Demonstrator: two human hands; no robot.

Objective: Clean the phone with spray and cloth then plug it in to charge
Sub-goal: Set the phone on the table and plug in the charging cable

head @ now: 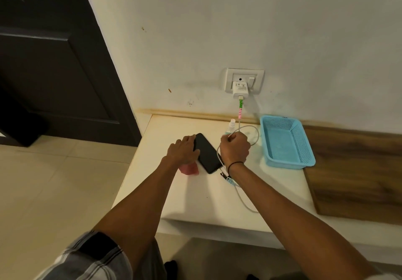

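I see the worktop (195, 197) carrying the phone (207, 153), pinned flat under my left hand (185, 150) to steady it; my right hand (235, 148), just beside, is fisted around the charging cable (254, 140), seemingly readying its plug.

The near half of the counter (195, 197) lies bare, apart from the cable (243, 199) looping across its right side. Toward the wall the room closes up: the phone (207, 153) lies aslant in the middle with a pink cloth (191, 169) at its near-left edge, the left hand (185, 150) on it, the right hand (235, 148) just beside. The bottle (231, 127) stands behind them. The basket (285, 142) blocks the right. Between phone and the counter's left edge runs an open strip.
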